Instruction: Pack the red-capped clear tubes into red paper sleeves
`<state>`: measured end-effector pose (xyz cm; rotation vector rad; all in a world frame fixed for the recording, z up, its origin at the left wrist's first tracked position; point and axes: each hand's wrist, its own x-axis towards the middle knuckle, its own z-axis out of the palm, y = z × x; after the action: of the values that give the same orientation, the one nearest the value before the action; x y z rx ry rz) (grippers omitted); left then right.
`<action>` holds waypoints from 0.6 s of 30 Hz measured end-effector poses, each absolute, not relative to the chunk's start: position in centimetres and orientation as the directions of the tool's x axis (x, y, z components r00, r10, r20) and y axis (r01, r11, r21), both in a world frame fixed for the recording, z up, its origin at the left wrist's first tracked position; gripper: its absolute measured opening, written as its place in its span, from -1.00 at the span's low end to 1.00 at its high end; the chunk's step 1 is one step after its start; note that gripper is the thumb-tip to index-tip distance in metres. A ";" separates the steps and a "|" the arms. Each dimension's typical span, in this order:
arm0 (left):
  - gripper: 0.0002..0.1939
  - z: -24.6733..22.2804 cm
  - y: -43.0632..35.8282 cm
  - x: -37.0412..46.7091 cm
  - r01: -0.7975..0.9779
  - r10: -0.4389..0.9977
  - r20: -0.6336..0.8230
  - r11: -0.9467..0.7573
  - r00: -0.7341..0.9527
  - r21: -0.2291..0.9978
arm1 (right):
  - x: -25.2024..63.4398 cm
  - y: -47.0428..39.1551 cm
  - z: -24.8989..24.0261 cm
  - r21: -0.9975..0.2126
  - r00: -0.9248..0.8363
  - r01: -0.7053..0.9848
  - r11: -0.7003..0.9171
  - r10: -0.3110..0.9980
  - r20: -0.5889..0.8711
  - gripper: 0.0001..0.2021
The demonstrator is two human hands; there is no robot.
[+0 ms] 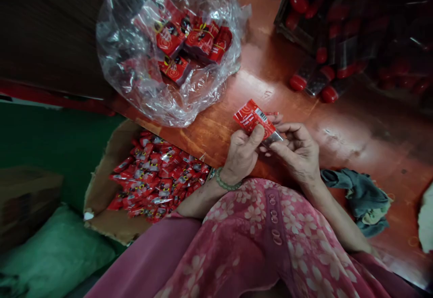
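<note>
A red printed packet (252, 116) with a barcode label is held over the wooden table, and a dark-filled clear end sticks out at its lower right. My left hand (242, 153), with a green bead bracelet at the wrist, grips the packet, its thumb on the front. The fingers of my right hand (297, 151) are closed on the clear end. Further up and left, a clear plastic bag (189, 108) holds banded bundles of red wrappers (171, 38). To the lower left, a cardboard box (104, 185) contains many red packets (162, 171).
Red-capped clear containers (329, 94) lie at the upper right beside a dark tray (292, 36). A dark greenish cloth (361, 198) is right of my right forearm. A pale green sack (57, 253) and another box (27, 198) are at the lower left.
</note>
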<state>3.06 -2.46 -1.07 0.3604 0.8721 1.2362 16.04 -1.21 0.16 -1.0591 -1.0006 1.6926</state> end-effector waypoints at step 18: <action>-0.52 -1.0 -4.8 2.5 -0.489 0.960 -0.236 0.280 0.151 0.826 | 15.7 -1.1 0.4 -0.947 -0.261 -0.248 -0.207 0.955 -0.140 -0.52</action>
<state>2.55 -4.75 -1.03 0.6687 0.8766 1.1595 15.65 -1.08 0.41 -0.9992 -1.0788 1.6369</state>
